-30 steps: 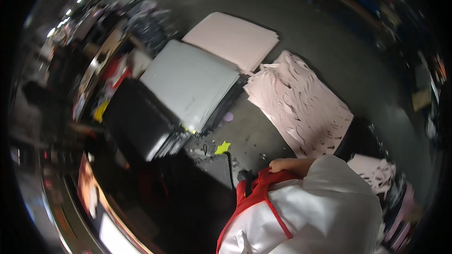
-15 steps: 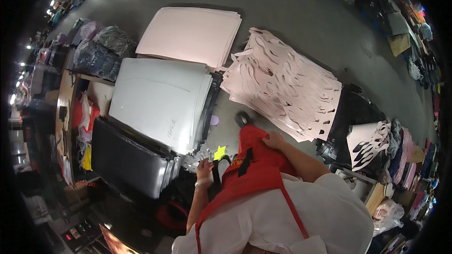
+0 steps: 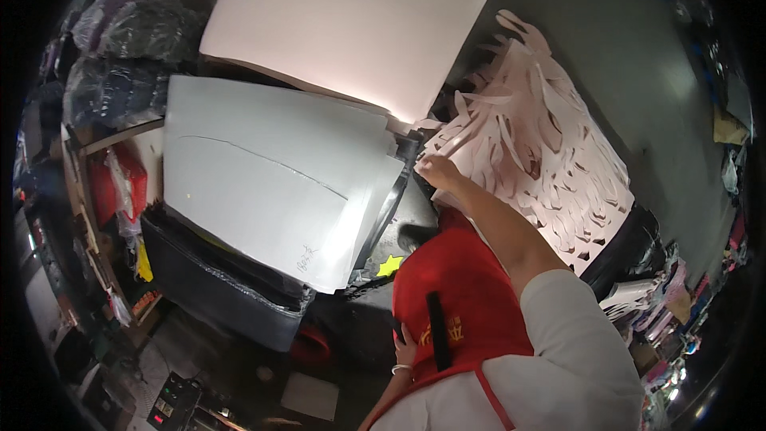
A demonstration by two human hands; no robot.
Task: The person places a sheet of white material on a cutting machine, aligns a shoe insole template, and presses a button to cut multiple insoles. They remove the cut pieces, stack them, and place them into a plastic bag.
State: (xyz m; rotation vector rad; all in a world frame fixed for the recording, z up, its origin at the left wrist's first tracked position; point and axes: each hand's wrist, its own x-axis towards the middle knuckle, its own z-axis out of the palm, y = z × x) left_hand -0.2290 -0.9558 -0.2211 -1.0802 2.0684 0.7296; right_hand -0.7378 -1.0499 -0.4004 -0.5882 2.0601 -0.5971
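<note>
My right hand reaches forward to the near left corner of a stack of pale pink sheets full of curved cut-outs. Its fingers are closed at the edge of the upper sheet, whose cut strips look lifted and loose there. Low at my side, my left hand rests against the red apron; its fingers look stretched out and hold nothing visible. A white bracelet circles that wrist.
Uncut pale pink sheets lie stacked at the back, with white sheets in front and a black stack nearer. Plastic-wrapped bundles sit at the left. A yellow star-shaped piece lies by my feet.
I have moved closer to the stacks. My right hand has gone from the apron to the cut-out sheets, whose far strips now rise. My left hand has come back against the apron.
</note>
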